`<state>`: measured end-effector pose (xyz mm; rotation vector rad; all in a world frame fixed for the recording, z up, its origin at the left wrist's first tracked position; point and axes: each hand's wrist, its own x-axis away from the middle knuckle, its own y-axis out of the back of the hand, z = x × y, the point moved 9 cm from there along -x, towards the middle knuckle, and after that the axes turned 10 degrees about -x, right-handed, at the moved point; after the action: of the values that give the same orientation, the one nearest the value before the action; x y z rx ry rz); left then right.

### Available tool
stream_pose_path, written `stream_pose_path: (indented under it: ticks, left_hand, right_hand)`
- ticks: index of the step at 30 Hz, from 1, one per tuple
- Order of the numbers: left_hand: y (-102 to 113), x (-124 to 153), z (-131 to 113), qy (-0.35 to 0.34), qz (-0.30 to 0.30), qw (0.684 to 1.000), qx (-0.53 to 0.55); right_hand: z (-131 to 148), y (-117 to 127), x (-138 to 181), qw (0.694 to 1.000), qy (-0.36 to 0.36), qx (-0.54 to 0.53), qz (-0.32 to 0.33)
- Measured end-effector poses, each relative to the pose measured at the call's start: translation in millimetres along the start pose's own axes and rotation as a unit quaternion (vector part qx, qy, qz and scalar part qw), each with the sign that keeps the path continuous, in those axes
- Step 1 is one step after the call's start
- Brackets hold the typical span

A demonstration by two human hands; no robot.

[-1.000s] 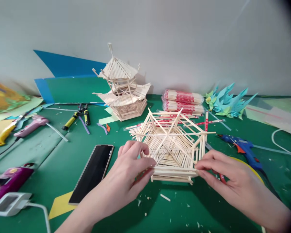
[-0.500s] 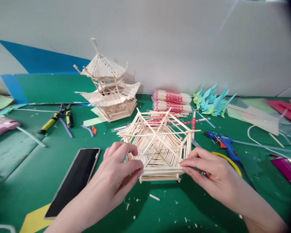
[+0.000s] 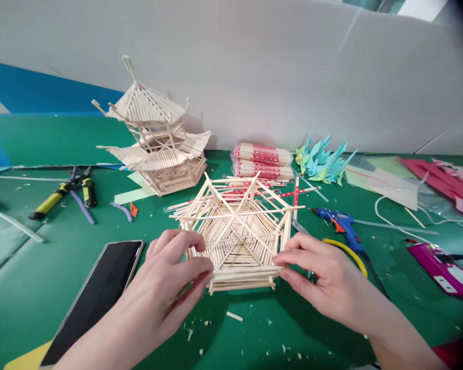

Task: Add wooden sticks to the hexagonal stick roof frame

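A hexagonal frame (image 3: 237, 234) built from thin wooden sticks sits on the green table, with crossing sticks over its open top. Along its near side runs a pale wooden stick (image 3: 247, 272), level with the frame's upper front edge. My left hand (image 3: 179, 272) is closed in a pinch at the stick's left end, the fingertips touching the front left corner. At the other end, my right hand (image 3: 312, 270) pinches the stick between thumb and fingers. Exactly where the stick ends is hidden by my fingertips.
Behind stands a stick pagoda (image 3: 154, 128), beside wrapped stick bundles (image 3: 262, 156) and folded blue paper (image 3: 324, 162). A blue glue gun (image 3: 341, 223) lies right; a phone (image 3: 96, 298) and pliers (image 3: 61, 194) lie left. A short stick piece (image 3: 235, 316) lies in front.
The camera's view has turned slightly right, so everything appears further left. Both hands keep their pinch at the frame's front edge, with little visible movement against it.
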<state>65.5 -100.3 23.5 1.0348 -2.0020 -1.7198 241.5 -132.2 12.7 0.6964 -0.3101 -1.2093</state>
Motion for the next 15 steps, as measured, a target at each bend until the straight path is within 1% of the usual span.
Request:
stream_pose_path:
  ticks: [3, 6, 12, 15]
  left_hand:
    - [1.6, -0.4, -1.2, 0.013, -0.013, 1.0, 0.011]
    - [1.2, -0.7, -2.4, 0.014, -0.012, 1.0, 0.013]
    - [1.8, -2.2, -4.7, 0.013, 0.006, 1.0, -0.007]
    - [-0.2, -5.4, -10.2, -0.007, 0.024, 1.0, -0.013]
  right_hand:
    - [2.3, -5.1, -1.5, 0.999, -0.001, 0.044, 0.014]
    - [2.2, -6.7, -1.8, 0.998, -0.008, 0.057, 0.024]
    - [1.8, -8.6, -1.6, 0.997, -0.024, 0.065, 0.04]
    - [3.0, -8.5, -2.3, 0.996, -0.026, 0.069, 0.04]
